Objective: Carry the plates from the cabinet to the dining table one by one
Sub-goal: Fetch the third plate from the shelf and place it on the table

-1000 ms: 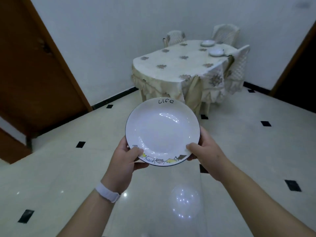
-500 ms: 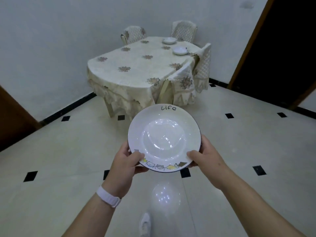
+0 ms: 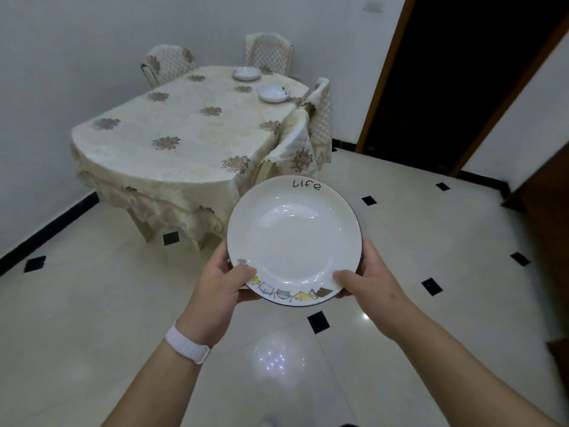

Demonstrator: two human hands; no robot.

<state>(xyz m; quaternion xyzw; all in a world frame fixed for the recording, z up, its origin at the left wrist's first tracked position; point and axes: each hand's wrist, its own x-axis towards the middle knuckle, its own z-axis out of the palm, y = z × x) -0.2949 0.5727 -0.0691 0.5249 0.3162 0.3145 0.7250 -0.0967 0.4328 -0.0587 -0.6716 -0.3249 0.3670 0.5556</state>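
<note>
Walk is closing on the cream-clothed oval dining surface (image 3: 184,143), nearer than before; white round ceramic plate (image 3: 294,241) is hanging mid-air short of it, left hand (image 3: 221,291) and right hand (image 3: 374,282) fingers (image 3: 345,277) clamping its rim. Set-down is likely coming next.

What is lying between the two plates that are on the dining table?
Head view: only the tablecloth, with one flower motif, lies between the far plate and the near plate.

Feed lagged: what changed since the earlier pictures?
The view has drawn nearer the dining table, which shows larger and further left; the dark doorway on the right shows more. The left hand and right hand grip the carried plate as before; two plates stay on the table.
</note>
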